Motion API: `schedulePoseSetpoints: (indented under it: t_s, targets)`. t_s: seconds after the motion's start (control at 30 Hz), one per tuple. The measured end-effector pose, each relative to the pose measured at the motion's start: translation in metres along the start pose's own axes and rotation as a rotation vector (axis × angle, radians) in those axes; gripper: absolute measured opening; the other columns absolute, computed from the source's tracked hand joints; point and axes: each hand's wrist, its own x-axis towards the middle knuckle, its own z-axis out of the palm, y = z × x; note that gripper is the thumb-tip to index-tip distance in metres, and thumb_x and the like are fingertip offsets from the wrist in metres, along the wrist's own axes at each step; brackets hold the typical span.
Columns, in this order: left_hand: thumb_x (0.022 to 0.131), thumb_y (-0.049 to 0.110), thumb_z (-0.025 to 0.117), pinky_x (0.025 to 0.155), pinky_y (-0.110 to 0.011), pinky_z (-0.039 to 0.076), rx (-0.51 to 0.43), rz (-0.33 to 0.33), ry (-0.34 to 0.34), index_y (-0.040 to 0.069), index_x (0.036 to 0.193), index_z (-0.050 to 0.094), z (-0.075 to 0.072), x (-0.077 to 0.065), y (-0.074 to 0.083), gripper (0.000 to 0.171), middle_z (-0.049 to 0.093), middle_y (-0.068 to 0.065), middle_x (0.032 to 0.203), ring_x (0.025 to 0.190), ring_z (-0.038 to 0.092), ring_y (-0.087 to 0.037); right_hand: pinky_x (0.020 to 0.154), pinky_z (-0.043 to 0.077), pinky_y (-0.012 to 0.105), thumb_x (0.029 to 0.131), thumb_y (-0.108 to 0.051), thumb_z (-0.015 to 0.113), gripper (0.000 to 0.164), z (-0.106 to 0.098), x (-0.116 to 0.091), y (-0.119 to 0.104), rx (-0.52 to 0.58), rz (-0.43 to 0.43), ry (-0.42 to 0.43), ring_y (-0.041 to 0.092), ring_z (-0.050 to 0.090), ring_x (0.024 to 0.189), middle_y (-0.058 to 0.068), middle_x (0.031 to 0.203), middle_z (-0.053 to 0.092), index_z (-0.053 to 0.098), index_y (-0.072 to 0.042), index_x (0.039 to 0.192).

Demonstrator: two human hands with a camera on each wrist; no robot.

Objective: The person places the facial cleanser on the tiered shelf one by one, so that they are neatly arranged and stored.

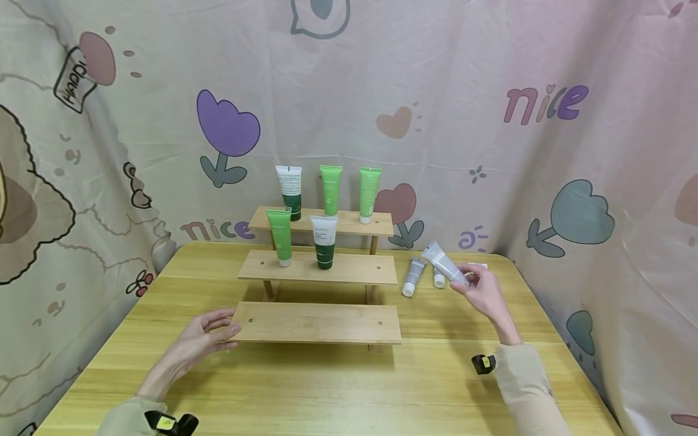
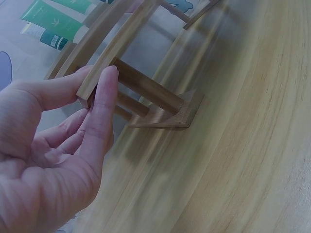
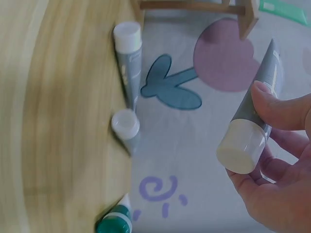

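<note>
Centre-frame rack (image 1: 319, 322) is pinched by left hand (image 1: 204, 336), right-side grey tube (image 1: 444, 264) by right hand (image 1: 482, 295) — best stood cap-down.

The counter (image 1: 305, 387) is yellow wood with stripes, and its back corners are round. A wooden stand (image 1: 322, 324) with three steps sits on it, close to the middle of the back edge. Five tubes (image 1: 331, 189) stand on their caps: three on the top step (image 1: 349, 225), two on the middle step (image 1: 305, 272). Near the counter's back right corner lie a gray tube (image 1: 414, 277), a white-capped tube (image 1: 438, 278) and a green-capped tube (image 3: 115, 222).
</note>
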Motion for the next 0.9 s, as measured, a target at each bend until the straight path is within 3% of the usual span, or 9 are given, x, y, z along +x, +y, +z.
schedulePoseSetpoints:
  t_s: [0.23, 0.4, 0.53, 0.73, 0.9]
  targets:
    - [0.101, 0.01, 0.06, 0.093, -0.031, 0.064, -0.002, 0.007, -0.002, -0.02, 0.151, 0.01, 0.0, 0.0, 0.001, 0.077, 0.049, -0.007, 0.123, 0.101, 0.064, -0.005, 0.068, 0.05, 0.014, 0.083, -0.001, 0.077, 0.042, 0.008, 0.003, -0.019, 0.042, -0.005, 0.012, 0.02, 0.062, 0.087, 0.028, 0.114, 0.063, 0.064, 0.011, 0.122]
    - [0.1, 0.009, 0.061, 0.093, -0.03, 0.064, -0.015, -0.002, 0.005, -0.02, 0.151, 0.01, 0.0, 0.0, 0.002, 0.078, 0.05, -0.003, 0.119, 0.1, 0.064, -0.006, 0.066, 0.049, 0.015, 0.084, -0.002, 0.077, 0.044, 0.013, 0.006, -0.032, 0.086, 0.002, 0.01, 0.013, 0.061, 0.084, 0.028, 0.114, 0.064, 0.063, 0.009, 0.124]
    - [0.1, 0.009, 0.062, 0.093, -0.03, 0.064, -0.021, -0.003, 0.003, -0.02, 0.151, 0.01, 0.0, 0.0, 0.002, 0.079, 0.05, -0.003, 0.119, 0.1, 0.064, -0.006, 0.065, 0.053, 0.016, 0.085, -0.003, 0.077, 0.043, 0.019, 0.01, -0.04, 0.145, -0.002, -0.01, 0.009, 0.06, 0.082, 0.027, 0.113, 0.064, 0.063, 0.008, 0.124]
    - [0.1, 0.01, 0.063, 0.094, -0.03, 0.064, -0.017, -0.004, 0.007, -0.02, 0.151, 0.011, 0.0, 0.0, 0.002, 0.079, 0.05, -0.004, 0.12, 0.101, 0.064, -0.006, 0.075, 0.053, 0.014, 0.085, -0.006, 0.077, 0.045, 0.025, 0.017, -0.051, 0.214, 0.017, -0.056, 0.016, 0.06, 0.09, 0.027, 0.117, 0.064, 0.062, 0.006, 0.126]
    - [0.1, 0.011, 0.063, 0.095, -0.031, 0.064, -0.009, -0.004, 0.011, -0.02, 0.151, 0.011, 0.0, 0.0, 0.002, 0.079, 0.049, -0.005, 0.121, 0.101, 0.063, -0.005, 0.073, 0.056, 0.017, 0.083, -0.01, 0.081, 0.045, 0.03, 0.02, -0.061, 0.244, 0.053, -0.075, 0.015, 0.063, 0.087, 0.025, 0.109, 0.066, 0.063, 0.003, 0.123]
